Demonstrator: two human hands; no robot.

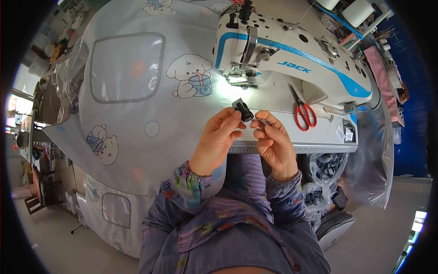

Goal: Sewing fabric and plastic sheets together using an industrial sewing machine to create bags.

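In front of the sewing machine's lit needle area, my left hand (218, 134) pinches a small black plastic buckle (243, 109) with a dark grey strap end. Close beside it, the closed fingers of my right hand (276, 142) hold a thin grey strap (261, 120) at the buckle's lower right side. How the strap passes through the buckle is too small to tell. Both hands are above the front edge of the white machine bed (285, 125). A large grey sheet (137, 114) with printed cartoon puppies and framed clear windows spreads to the left of them.
The white and blue sewing machine (292, 59) stands just beyond my hands. Red-handled scissors (305, 115) lie on its bed to the right. White thread cones (358, 13) stand at the upper right. Bags of dark straps (326, 169) hang below the table's right side.
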